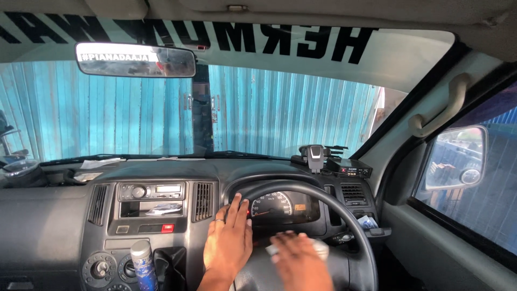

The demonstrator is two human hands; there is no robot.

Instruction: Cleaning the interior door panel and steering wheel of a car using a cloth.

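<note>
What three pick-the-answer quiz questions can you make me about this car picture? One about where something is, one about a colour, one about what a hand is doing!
1. Where is the phone holder?
A. On the dashboard top, above the dials
B. On the floor
C. On the mirror

2. What colour is the wall outside?
A. Red
B. Blue
C. Yellow

3. What is the left hand doing?
A. Making a fist
B. Lying flat, fingers straight
C. Holding the spray can

Answers:
1 A: it stands behind the steering wheel.
2 B: blue sheeting fills the windscreen.
3 B: the open palm rests by the wheel's rim, while the blurred right hand presses a pale cloth.
</note>
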